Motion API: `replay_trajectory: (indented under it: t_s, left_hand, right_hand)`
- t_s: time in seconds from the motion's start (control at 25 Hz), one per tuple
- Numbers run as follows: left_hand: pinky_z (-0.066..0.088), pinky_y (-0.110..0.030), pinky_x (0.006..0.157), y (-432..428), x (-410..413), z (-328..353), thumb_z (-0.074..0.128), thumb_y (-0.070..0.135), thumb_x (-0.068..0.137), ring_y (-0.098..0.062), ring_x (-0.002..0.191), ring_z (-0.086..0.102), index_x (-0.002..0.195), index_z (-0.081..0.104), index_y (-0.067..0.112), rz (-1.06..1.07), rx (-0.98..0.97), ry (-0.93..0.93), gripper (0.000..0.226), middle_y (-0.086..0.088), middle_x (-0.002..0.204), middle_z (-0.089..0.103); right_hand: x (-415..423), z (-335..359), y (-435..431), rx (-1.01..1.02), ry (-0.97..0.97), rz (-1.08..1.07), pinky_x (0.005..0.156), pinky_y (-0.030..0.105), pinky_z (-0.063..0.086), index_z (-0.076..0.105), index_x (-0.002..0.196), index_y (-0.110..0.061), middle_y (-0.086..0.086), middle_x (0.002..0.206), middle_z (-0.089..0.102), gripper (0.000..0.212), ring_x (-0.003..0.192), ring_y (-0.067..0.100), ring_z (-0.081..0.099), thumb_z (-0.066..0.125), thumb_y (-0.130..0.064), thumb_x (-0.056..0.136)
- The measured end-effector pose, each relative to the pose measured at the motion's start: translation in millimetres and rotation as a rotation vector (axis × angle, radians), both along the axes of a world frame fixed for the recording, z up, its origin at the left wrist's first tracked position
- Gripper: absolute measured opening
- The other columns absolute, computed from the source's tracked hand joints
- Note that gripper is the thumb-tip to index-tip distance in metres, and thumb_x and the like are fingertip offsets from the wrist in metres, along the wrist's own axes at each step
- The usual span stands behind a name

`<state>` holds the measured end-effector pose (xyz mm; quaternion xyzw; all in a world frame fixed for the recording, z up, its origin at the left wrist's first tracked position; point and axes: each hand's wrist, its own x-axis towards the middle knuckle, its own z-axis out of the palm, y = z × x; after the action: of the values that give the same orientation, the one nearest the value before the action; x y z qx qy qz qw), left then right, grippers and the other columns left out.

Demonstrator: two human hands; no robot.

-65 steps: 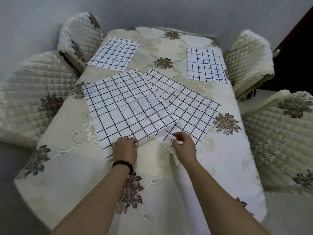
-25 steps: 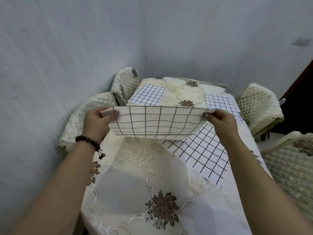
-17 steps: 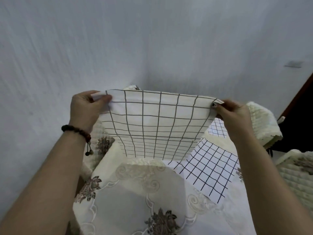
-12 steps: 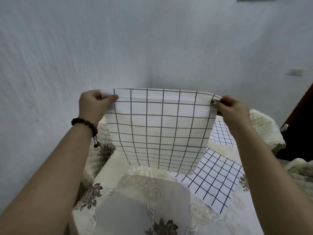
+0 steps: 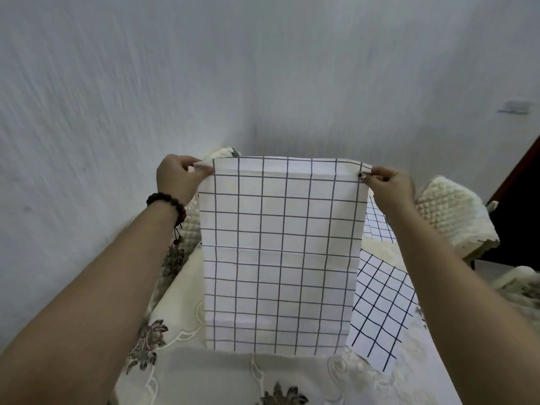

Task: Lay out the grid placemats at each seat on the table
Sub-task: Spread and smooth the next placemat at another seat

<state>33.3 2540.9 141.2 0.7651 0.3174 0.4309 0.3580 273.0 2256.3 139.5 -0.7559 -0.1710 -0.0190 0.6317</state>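
A white placemat with a dark grid [image 5: 280,258] hangs upright in the air above the table, facing me. My left hand [image 5: 178,178] pinches its top left corner and my right hand [image 5: 390,187] pinches its top right corner. Its lower edge hovers just over the cream tablecloth [image 5: 222,375]. A second grid placemat [image 5: 380,311] lies askew on the table to the right, partly hidden behind the held one. A slice of a third placemat [image 5: 378,226] shows farther back on the right. The held mat hides the rest of the far table.
A quilted cream chair [image 5: 450,217] stands at the right side, and another quilted chair [image 5: 187,229] at the left beside the wall. The table sits in a corner of grey walls. A dark doorway [image 5: 520,223] is at the far right.
Both hands lifted one placemat off the table by its near corners and raised it until it hangs upright. In the last half second it lowered slightly and squared up. The other mat stayed put.
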Motion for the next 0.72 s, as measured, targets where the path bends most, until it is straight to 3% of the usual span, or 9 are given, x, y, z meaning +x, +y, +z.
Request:
replay_trajectory:
  t_s: [0.08,0.16,0.2,0.32,0.4,0.52,0.64,0.72]
  left_hand:
    - [0.044,-0.023,0.066,8.1,12.4,-11.6,0.078,0.028,0.073,-0.009,0.065,0.055,0.082,0.074,0.010,-0.004,-0.062,0.018,0.020,0.000,0.070,0.064]
    - [0.047,-0.022,0.061,11.0,24.0,-24.6,0.077,0.025,0.074,-0.011,0.058,0.059,0.085,0.074,0.006,-0.031,-0.169,0.003,0.023,-0.004,0.066,0.066]
    - [0.047,-0.020,0.054,10.2,27.8,-29.9,0.075,0.021,0.077,-0.011,0.050,0.060,0.085,0.072,0.002,-0.060,-0.240,-0.025,0.021,-0.008,0.065,0.066]
    - [0.046,-0.014,0.043,10.3,37.6,-51.9,0.069,0.009,0.083,-0.010,0.045,0.065,0.090,0.067,-0.001,-0.137,-0.465,-0.115,0.012,-0.013,0.063,0.068]
    - [0.051,-0.017,0.047,14.7,39.0,-70.6,0.068,0.006,0.083,-0.012,0.050,0.068,0.090,0.067,0.001,-0.157,-0.576,-0.155,0.009,-0.004,0.058,0.070]
    - [0.053,-0.017,0.053,17.8,34.5,-108.1,0.069,0.003,0.081,-0.011,0.055,0.066,0.081,0.068,0.006,-0.167,-0.634,-0.127,0.003,0.002,0.057,0.070]
    - [0.054,-0.016,0.060,10.0,24.9,-145.8,0.070,0.009,0.081,-0.017,0.064,0.064,0.078,0.070,0.006,-0.221,-0.670,-0.079,0.004,0.001,0.060,0.071]
    - [0.057,-0.020,0.061,2.8,17.0,-166.7,0.066,0.023,0.085,-0.019,0.063,0.066,0.078,0.070,0.002,-0.212,-0.783,-0.095,0.023,-0.004,0.067,0.072]
  right_hand:
    - [12.3,-12.0,4.9,-0.067,-0.004,0.012,0.048,0.028,0.038,0.074,0.085,-0.017,-0.006,0.054,0.054,0.007,0.041,0.010,0.042,0.069,-0.015,0.081]
    - [20.3,-25.1,7.7,-0.070,0.057,0.083,0.042,0.026,0.045,0.070,0.085,-0.012,-0.002,0.051,0.058,0.009,0.038,0.013,0.051,0.061,-0.008,0.086]
    - [20.6,-29.6,8.1,-0.040,0.115,0.130,0.045,0.027,0.051,0.067,0.086,-0.008,0.003,0.055,0.062,0.011,0.042,0.015,0.059,0.057,-0.005,0.089]
    - [22.6,-50.1,10.3,0.095,0.303,0.242,0.072,0.032,0.060,0.062,0.085,-0.002,0.016,0.082,0.069,0.017,0.066,0.020,0.072,0.048,-0.002,0.094]
    - [23.8,-66.6,12.1,0.150,0.418,0.230,0.080,0.036,0.059,0.061,0.087,0.001,0.020,0.089,0.070,0.021,0.075,0.025,0.073,0.047,-0.012,0.096]
    - [23.8,-93.3,10.7,0.261,0.633,0.168,0.078,0.040,0.059,0.051,0.083,-0.002,0.024,0.087,0.069,0.029,0.080,0.033,0.072,0.048,-0.028,0.096]
    - [19.4,-124.9,5.1,0.246,0.762,0.148,0.077,0.039,0.059,0.054,0.090,0.002,0.025,0.086,0.067,0.018,0.073,0.031,0.072,0.050,-0.015,0.092]
    - [13.4,-148.1,-0.7,0.174,0.812,0.136,0.074,0.034,0.060,0.059,0.094,0.008,0.024,0.091,0.065,0.015,0.076,0.030,0.071,0.049,-0.002,0.090]
